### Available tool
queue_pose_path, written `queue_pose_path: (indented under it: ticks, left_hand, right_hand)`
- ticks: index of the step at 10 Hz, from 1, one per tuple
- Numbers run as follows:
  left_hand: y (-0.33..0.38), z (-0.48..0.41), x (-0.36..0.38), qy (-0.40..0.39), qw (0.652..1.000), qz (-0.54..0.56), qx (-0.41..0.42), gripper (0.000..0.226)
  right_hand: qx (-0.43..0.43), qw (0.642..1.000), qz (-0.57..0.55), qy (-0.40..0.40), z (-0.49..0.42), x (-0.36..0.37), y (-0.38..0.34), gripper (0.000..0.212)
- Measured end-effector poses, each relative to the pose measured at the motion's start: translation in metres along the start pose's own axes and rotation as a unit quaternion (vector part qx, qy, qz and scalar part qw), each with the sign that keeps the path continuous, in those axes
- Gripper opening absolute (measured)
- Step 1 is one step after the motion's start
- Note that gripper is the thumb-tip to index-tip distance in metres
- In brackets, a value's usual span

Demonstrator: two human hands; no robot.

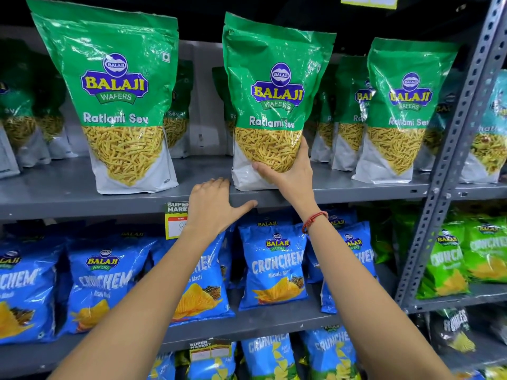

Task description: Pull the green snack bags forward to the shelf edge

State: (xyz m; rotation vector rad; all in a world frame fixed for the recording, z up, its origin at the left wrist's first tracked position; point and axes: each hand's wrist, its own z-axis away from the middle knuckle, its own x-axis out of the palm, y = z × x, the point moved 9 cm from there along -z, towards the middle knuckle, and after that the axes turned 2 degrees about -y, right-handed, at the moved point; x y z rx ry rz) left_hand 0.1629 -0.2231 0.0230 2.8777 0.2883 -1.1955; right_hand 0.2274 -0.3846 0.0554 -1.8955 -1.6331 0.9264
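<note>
middle green snack bag (275,100) upright at shelf (82,198) front edge | right hand (288,174) cups its lower front, thumb and fingers spread around base | left hand (212,208) flat on shelf lip, fingers loosely splayed, holding nothing | more green bags sit back near rear | risk: tall bag tips forward off edge if pulled low

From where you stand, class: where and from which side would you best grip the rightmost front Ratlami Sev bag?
Probably the lower body of the rightmost front bag, from the front. It stands upright on a broad white base, facing outward, so a hand cupped low should slide it without tipping.
</note>
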Motion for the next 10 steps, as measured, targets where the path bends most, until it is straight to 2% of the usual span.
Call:
queue_pose_path:
  ticks: [5, 8, 9, 10]
  left_hand:
    - [0.001, 0.0, 0.002, 0.0, 1.0, 0.004, 0.008, 0.079]
    - [0.001, 0.001, 0.0, -0.016, 1.0, -0.009, 0.006, 0.082]
    - [-0.002, 0.0, 0.003, -0.023, 1.0, 0.007, 0.01, 0.081]
    - [-0.01, -0.003, -0.007, 0.012, 0.998, 0.064, 0.009, 0.083]
  right_hand:
    - [-0.012, 1.0, 0.016, 0.014, -0.001, -0.002, 0.001, 0.118]
    - [0.01, 0.999, 0.048, -0.002, 0.002, -0.003, -0.004, 0.124]
    - [0.0, 0.998, 0.058, -0.008, -0.002, -0.006, -0.004, 0.124]
    - [0.018, 0.997, 0.081, 0.007, -0.001, -0.024, -0.005, 0.114]
